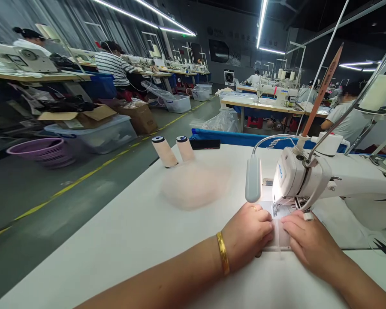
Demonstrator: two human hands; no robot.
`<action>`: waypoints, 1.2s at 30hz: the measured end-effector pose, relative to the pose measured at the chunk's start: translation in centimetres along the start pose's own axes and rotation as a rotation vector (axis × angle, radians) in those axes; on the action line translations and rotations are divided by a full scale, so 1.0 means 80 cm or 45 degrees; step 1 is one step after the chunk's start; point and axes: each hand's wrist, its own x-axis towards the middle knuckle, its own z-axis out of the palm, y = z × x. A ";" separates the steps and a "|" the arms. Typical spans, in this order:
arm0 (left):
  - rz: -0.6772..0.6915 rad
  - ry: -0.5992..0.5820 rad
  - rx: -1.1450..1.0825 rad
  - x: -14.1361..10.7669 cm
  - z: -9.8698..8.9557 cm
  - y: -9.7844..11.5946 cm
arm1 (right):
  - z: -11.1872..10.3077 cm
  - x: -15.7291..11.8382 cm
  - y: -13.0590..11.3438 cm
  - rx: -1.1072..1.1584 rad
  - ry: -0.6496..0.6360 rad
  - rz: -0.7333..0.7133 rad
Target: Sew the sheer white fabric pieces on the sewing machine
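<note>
A white sewing machine [302, 176] stands at the right, its lamp lighting the needle area. Just left of the presser foot [275, 209], my left hand [249, 234] has its fingers curled closed on thin, sheer pale fabric [279, 242]. On the other side, my right hand [312, 240] presses its thumb and fingers together at the fabric's right edge, close under the machine head. The see-through strip runs between both hands over the metal plate; its outline is hard to make out. A blurred heap of sheer pinkish fabric [196, 184] lies left on the white tabletop [141, 240].
Two thread cones [164, 152] and a dark phone-like slab [206, 144] sit at the table's back edge. A grey gooseneck lamp [253, 178] stands beside the needle. Black-tipped snips [384, 248] lie far right. Other people work at machines beyond.
</note>
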 end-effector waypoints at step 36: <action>0.136 0.019 -0.046 -0.013 0.002 0.021 | -0.021 -0.002 -0.018 0.188 -0.159 -0.111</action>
